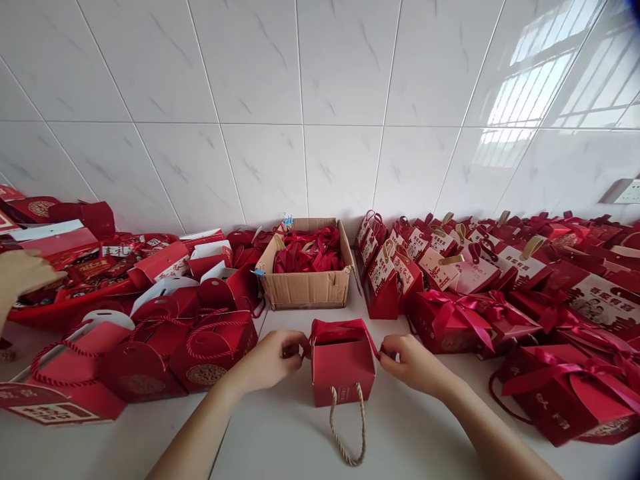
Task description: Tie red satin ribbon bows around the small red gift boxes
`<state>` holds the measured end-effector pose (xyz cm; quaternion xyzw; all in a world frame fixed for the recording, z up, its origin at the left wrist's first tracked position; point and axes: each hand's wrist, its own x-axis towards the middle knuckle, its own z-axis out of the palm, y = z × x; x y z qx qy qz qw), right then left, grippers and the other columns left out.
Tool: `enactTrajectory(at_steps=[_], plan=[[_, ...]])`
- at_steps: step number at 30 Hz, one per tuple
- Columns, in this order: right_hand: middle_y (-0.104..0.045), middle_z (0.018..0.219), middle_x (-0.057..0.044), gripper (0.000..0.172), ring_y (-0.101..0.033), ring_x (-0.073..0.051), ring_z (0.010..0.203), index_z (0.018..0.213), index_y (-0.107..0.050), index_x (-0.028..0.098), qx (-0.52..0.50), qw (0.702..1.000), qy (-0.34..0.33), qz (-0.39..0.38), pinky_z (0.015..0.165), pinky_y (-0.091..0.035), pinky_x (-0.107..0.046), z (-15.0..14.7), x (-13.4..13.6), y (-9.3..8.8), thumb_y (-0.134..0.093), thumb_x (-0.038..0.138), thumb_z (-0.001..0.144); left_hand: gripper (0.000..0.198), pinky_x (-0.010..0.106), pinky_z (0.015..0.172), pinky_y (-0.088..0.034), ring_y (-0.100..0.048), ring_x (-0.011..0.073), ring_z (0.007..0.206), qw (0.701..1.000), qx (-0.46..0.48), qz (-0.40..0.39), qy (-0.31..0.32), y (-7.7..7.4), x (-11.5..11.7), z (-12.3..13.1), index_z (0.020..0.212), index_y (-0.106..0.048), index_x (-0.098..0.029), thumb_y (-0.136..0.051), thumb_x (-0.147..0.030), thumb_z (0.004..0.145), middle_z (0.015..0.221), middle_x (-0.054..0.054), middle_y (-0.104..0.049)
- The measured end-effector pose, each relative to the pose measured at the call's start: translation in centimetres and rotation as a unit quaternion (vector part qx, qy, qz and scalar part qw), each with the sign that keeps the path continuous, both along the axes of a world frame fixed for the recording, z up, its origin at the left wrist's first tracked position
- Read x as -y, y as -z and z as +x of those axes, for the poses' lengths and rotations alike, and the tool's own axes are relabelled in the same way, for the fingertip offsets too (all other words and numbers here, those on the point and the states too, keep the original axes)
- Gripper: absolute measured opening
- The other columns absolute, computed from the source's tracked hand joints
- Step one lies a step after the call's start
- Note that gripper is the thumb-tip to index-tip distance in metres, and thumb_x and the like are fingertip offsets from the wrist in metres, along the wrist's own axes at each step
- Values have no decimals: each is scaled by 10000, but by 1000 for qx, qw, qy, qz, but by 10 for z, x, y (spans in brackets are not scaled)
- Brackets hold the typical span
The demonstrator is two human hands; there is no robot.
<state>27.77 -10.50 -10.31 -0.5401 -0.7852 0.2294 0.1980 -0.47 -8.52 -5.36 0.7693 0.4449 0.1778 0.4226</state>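
The box (345, 367) stands upright on the counter (280, 440), well in from the far edge, where the carton (307, 293) full of loose ribbons (315, 248) sits near the wall (345, 167). A red ribbon (341, 328) lies across the top of the box, and its two ends come down at the sides. The left hand (275, 358) has thumb and fingers drawn together beside the upper left edge of the box, seemingly pinching one end, though the fingertips are partly hidden; the right hand (413, 360) pinches the other end, which slants to it from the top. The step in hand appears to be drawing the ribbon straight and even over the box; no knot shows. From here the move calls for like tension on both ends and a light touch, since the card sides could buckle or the box slide. The cord (363, 430) droops from the front onto the counter on the near side, clear of both hands. Toward the right edge stand boxes with bows (453, 319) tied on top.
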Motion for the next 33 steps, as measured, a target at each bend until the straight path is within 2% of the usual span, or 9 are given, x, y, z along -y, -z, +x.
enactTrajectory(at_steps=[3, 5, 8, 10, 12, 20, 24, 28, 33], plan=[[-485, 630, -10, 278, -414, -119, 597, 586, -505, 161, -142, 989, 37, 0, 542, -306, -256, 1, 2, -2, -473, 290, 830, 97, 223, 520, -316, -405, 101, 545, 991, 94, -90, 12, -5, 1, -9, 629, -534, -154, -439, -133, 623, 581, -23, -464], [-547, 721, -31, 291, -497, -139, 660, 679, -601, 163, -328, 939, 83, -57, 569, -370, -255, 3, 3, -6, -510, 387, 841, 88, 235, 533, -320, -411, 104, 536, 976, 187, -110, 29, -6, 1, -14, 546, -480, -159, -427, -119, 604, 541, -17, -444], [-584, 836, -5, 227, -559, -110, 675, 888, -651, 214, -604, 763, 134, -188, 570, -435, -221, 8, 3, -11, -592, 419, 811, 124, 256, 599, -356, -468, 130, 641, 937, 329, -107, 56, -7, 4, -15, 479, -412, -152, -434, -97, 587, 626, 12, -456], [-578, 782, 28, 224, -539, -68, 602, 956, -644, 224, -712, 647, 142, -232, 528, -438, -181, 12, 2, -14, -656, 357, 776, 147, 270, 666, -383, -494, 148, 747, 919, 380, -92, 57, -8, 7, -13, 472, -424, -140, -457, -81, 602, 743, 27, -475], [-547, 677, 47, 207, -493, -46, 524, 930, -645, 187, -761, 584, 140, -245, 470, -418, -155, 15, 1, -15, -685, 292, 755, 162, 281, 717, -396, -496, 160, 822, 912, 401, -72, 57, -9, 10, -11, 482, -468, -140, -477, -79, 632, 831, 36, -492], [-531, 644, 40, 79, -432, -50, 468, 761, -585, 159, -778, 543, 141, -283, 439, -415, -178, 14, 0, -13, -623, 219, 795, 167, 293, 701, -428, -504, 182, 870, 878, 459, -132, 27, -5, 11, -1, 442, -429, -136, -499, -124, 594, 963, 59, -557], [-526, 682, 32, 142, -420, -57, 476, 696, -529, 176, -784, 533, 101, -303, 456, -420, -191, 7, 4, -17, -577, 225, 820, 216, 263, 622, -378, -487, 203, 935, 890, 435, -133, 2, -7, 17, 5, 424, -411, -133, -513, -131, 615, 1165, 62, -577], [-515, 709, 25, 164, -376, -39, 452, 690, -509, 174, -794, 511, 82, -320, 447, -414, -173, 2, 11, -22, -554, 228, 839, 214, 268, 595, -330, -469, 116, 658, 886, 431, -167, 30, -8, 23, 8, 440, -356, -119, -497, -116, 601, 971, 54, -628], [-505, 759, 24, 74, -337, -15, 436, 770, -524, 175, -818, 474, 106, -308, 413, -383, -119, 5, 13, -24, -534, 155, 841, 263, 261, 522, -300, -479, 120, 575, 826, 510, -232, 56, -3, 19, 5, 485, -287, -128, -473, -202, 656, 779, 37, -537]])
